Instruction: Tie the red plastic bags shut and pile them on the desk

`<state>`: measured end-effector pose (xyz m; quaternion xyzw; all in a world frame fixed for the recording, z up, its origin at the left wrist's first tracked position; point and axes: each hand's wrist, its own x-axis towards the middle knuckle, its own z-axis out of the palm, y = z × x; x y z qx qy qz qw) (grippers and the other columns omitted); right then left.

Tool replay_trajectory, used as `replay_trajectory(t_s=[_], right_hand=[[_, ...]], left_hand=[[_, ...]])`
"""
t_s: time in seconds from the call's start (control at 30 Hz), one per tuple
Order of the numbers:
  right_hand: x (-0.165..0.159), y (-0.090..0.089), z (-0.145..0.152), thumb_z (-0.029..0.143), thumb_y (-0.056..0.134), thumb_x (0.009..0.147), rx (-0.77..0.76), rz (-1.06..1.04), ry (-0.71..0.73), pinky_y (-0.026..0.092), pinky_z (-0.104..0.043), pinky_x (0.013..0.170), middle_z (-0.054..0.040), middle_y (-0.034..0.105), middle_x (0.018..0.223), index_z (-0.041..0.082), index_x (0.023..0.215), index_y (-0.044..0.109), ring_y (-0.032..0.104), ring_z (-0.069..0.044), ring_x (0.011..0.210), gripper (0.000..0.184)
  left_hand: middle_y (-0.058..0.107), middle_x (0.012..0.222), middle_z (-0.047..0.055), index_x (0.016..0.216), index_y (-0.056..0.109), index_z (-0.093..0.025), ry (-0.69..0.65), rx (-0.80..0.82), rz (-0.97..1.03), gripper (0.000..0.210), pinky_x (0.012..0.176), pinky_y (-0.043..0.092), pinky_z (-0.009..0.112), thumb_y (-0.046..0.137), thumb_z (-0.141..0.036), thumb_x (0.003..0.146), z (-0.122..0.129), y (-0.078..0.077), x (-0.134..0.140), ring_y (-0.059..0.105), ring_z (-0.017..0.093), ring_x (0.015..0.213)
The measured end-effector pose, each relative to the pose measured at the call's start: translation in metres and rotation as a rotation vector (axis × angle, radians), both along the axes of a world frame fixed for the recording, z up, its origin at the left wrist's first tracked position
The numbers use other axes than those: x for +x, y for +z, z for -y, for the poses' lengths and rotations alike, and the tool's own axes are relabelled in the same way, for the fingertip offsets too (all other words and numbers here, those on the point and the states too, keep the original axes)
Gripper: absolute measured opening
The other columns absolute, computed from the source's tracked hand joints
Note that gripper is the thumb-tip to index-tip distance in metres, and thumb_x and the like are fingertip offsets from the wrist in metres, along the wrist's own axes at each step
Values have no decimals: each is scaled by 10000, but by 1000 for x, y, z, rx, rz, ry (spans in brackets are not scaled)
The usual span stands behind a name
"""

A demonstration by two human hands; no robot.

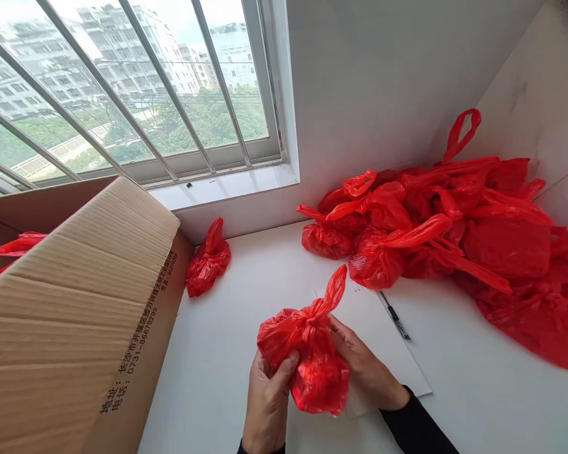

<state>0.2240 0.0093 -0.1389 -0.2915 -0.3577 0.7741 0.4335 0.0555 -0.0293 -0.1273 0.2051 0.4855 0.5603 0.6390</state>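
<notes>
A knotted red plastic bag (307,353) is held up over the white table, its twisted handle pointing up and to the right. My left hand (272,391) grips it from the left, thumb pressed on the front. On the far side, my right hand (360,362) holds it with the fingers mostly hidden behind the plastic. What fills the bag cannot be made out. Beneath it lie sheets of white paper (397,362), with a black pen (396,317) along their right side.
At left stands an open cardboard box (137,309) with red plastic inside, its flap raised. Beside it sits a small tied red bag (208,261). Many red bags are heaped (454,233) against the wall at right. A barred window (170,94) is behind the table (189,391).
</notes>
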Motion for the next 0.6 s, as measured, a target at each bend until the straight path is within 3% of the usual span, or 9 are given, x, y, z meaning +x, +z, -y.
replay_trajectory(t_s=[0.07, 0.17, 0.3, 0.4, 0.53, 0.6], right_hand=[[-1, 2, 2, 479, 671, 951, 35, 23, 49, 520, -344, 876, -61, 694, 1169, 254, 1211, 666, 654, -233, 1019, 343], [-3, 0, 3, 457, 745, 899, 85, 59, 13, 527, -337, 840, -68, 710, 1120, 229, 1142, 699, 663, -246, 1002, 336], [-3, -4, 3, 488, 660, 956, 31, 30, -59, 521, -367, 920, -72, 695, 1168, 252, 1196, 673, 653, -242, 1051, 337], [0, 0, 3, 501, 629, 971, 8, 36, -13, 514, -382, 951, -76, 680, 1194, 253, 1228, 651, 646, -237, 1056, 358], [2, 5, 3, 459, 681, 943, 108, 117, 14, 513, -345, 865, -54, 688, 1037, 218, 1065, 694, 638, -222, 952, 271], [2, 4, 2, 442, 666, 955, 161, 133, -25, 496, -322, 818, -36, 671, 961, 212, 984, 695, 611, -206, 903, 234]], left_hand=[[772, 1084, 119, 1063, 729, -177, -8, -5, -19, 395, 972, 550, 463, 870, -354, 739, -1, 0, -2, 686, 386, 1124], [770, 1089, 126, 1045, 735, -170, -27, -7, -42, 356, 975, 543, 450, 847, -356, 764, 1, 7, -4, 682, 380, 1128], [735, 1207, 126, 1196, 712, -196, -30, 20, 35, 391, 987, 526, 443, 740, -384, 855, 4, 14, -4, 646, 356, 1186], [743, 1159, 135, 1156, 734, -178, -6, 3, 3, 375, 966, 521, 432, 725, -419, 868, 5, 12, -4, 650, 347, 1161], [747, 1128, 119, 1158, 716, -190, -41, 23, -119, 421, 816, 528, 362, 800, -386, 795, 5, 6, -6, 674, 316, 1036], [743, 1147, 108, 1169, 705, -210, -76, 48, -119, 429, 824, 518, 357, 799, -381, 787, 4, 5, -6, 665, 317, 1051]])
